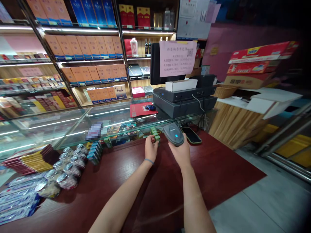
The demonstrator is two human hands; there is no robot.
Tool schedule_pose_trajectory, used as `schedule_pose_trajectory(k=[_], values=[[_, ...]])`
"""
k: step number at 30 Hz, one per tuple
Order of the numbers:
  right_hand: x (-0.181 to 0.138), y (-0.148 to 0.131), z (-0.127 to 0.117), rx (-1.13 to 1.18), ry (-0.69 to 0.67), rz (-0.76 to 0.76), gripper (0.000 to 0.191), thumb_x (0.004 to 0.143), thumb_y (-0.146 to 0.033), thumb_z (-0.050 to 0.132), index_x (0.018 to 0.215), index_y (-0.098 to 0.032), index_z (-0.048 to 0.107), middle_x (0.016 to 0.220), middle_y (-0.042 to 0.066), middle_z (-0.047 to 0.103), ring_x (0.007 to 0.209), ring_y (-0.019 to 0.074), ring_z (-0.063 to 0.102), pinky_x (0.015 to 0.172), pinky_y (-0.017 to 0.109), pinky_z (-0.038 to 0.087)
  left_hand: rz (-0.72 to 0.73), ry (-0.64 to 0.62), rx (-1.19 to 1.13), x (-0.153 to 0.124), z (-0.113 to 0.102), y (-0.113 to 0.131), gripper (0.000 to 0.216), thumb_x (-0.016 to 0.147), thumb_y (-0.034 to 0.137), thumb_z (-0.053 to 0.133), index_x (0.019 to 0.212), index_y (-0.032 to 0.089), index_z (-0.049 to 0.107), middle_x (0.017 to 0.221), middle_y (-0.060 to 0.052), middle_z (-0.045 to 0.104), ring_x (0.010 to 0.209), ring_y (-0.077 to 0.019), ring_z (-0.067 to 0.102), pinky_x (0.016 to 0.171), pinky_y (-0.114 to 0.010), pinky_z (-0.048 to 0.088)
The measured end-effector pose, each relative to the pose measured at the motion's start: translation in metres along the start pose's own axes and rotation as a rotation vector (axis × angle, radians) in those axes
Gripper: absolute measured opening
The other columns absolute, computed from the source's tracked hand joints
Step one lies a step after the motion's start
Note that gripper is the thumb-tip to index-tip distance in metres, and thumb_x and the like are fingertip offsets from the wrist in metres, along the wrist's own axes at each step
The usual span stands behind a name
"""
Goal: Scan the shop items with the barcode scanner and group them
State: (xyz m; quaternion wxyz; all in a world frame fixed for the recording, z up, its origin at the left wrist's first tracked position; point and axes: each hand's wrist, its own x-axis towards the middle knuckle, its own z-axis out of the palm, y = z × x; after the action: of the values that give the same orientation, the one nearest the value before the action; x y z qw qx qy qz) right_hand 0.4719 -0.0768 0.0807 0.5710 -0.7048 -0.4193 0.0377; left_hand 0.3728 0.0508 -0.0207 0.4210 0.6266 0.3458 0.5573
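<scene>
My right hand (182, 151) is wrapped round a grey barcode scanner (174, 134) with a blue light, held above the dark red counter. To its left, my left hand (151, 149) has its fingers closed round a small green round-topped container (157, 138). Just behind that stands a short row of similar green containers (153, 130); their labels are too small to read. A phone (191, 135) lies on the counter right of the scanner.
A cash drawer (182, 105) and a monitor (155, 64) stand beyond my hands, with cables hanging nearby. A mouse (150, 107) rests on a red mat (139, 110). Lidded jars (67, 179), small blue boxes (94, 152) and toothbrush packs (19, 202) occupy the left side.
</scene>
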Motion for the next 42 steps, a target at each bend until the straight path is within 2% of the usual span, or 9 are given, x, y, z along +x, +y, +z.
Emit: schedule_pose_trajectory(k=[4,8,13,24,28,31,33,38,42], values=[[0.0,0.0,0.0,-0.011,-0.006,0.014,0.034,0.076,-0.04,0.065,0.104,-0.029,0.05,0.091,0.006,0.072,0.097,0.031,0.071,0.079,0.041,0.056,-0.014,-0.002,0.048,0.002,0.001,-0.004,0.034,0.078,0.01,0.069,0.109,0.02,0.058,0.096,-0.004,0.053,0.088,-0.0175,0.053,0.075,-0.028,0.049],[0.0,0.0,0.0,-0.007,0.002,0.011,0.038,0.077,-0.04,0.065,0.109,-0.029,0.05,0.091,0.006,0.072,0.099,0.0315,0.071,0.079,0.041,0.056,0.038,-0.011,0.111,0.0,0.001,0.004,0.038,0.077,0.005,0.068,0.111,0.021,0.063,0.106,-0.007,0.05,0.089,-0.0181,0.053,0.074,-0.029,0.051],[-0.001,0.002,0.001,-0.012,-0.001,-0.001,0.037,0.076,-0.04,0.066,0.107,-0.029,0.05,0.091,0.006,0.072,0.098,0.0315,0.071,0.079,0.041,0.057,0.062,-0.012,0.15,-0.001,0.002,0.011,0.032,0.079,0.003,0.065,0.105,0.021,0.065,0.104,-0.006,0.049,0.086,-0.0168,0.054,0.075,-0.03,0.051],[-0.001,0.002,0.003,-0.028,-0.024,0.016,0.034,0.077,-0.041,0.066,0.104,-0.029,0.048,0.096,0.007,0.073,0.099,0.0304,0.071,0.079,0.04,0.057,0.091,-0.014,0.219,0.001,0.005,0.005,0.038,0.079,0.003,0.064,0.111,0.022,0.062,0.107,-0.007,0.05,0.09,-0.0186,0.055,0.089,-0.037,0.05],[-0.002,0.002,0.006,-0.011,-0.022,0.006,0.032,0.077,-0.042,0.066,0.101,-0.029,0.049,0.095,0.006,0.073,0.097,0.03,0.072,0.08,0.04,0.056,0.102,-0.008,0.227,-0.003,-0.003,0.013,0.042,0.077,0.004,0.069,0.114,0.023,0.062,0.107,-0.007,0.052,0.094,-0.0202,0.056,0.092,-0.039,0.049],[-0.004,0.001,0.008,-0.015,-0.039,-0.016,0.032,0.077,-0.042,0.065,0.101,-0.029,0.05,0.091,0.006,0.073,0.093,0.03,0.072,0.076,0.039,0.056,0.125,0.012,0.208,-0.004,-0.025,0.022,0.041,0.078,0.008,0.071,0.115,0.023,0.062,0.109,-0.008,0.054,0.097,-0.0215,0.057,0.093,-0.039,0.05],[-0.006,-0.001,0.011,0.001,-0.072,-0.019,0.031,0.077,-0.043,0.065,0.099,-0.028,0.05,0.085,0.005,0.072,0.084,0.0289,0.072,0.069,0.036,0.054,0.133,0.066,0.203,-0.004,-0.049,0.027,0.036,0.083,0.013,0.07,0.117,0.022,0.062,0.111,-0.009,0.056,0.099,-0.0219,0.058,0.091,-0.039,0.051],[-0.016,-0.008,0.024,0.098,-0.167,-0.065,0.03,0.075,-0.041,0.068,0.095,-0.026,0.052,0.078,0.002,0.071,0.067,0.023,0.069,0.057,0.029,0.05,0.152,0.325,0.231,0.005,-0.131,0.022,0.035,0.087,0.024,0.067,0.121,0.021,0.059,0.113,-0.01,0.057,0.104,-0.0226,0.059,0.089,-0.038,0.054],[-0.026,-0.013,0.04,0.159,-0.236,-0.088,0.031,0.072,-0.039,0.07,0.096,-0.026,0.055,0.075,0.001,0.071,0.065,0.0218,0.069,0.056,0.028,0.05,0.111,0.444,0.286,0.014,-0.193,0.008,0.038,0.086,0.026,0.067,0.123,0.02,0.057,0.117,-0.011,0.057,0.11,-0.0241,0.059,0.089,-0.039,0.056]])
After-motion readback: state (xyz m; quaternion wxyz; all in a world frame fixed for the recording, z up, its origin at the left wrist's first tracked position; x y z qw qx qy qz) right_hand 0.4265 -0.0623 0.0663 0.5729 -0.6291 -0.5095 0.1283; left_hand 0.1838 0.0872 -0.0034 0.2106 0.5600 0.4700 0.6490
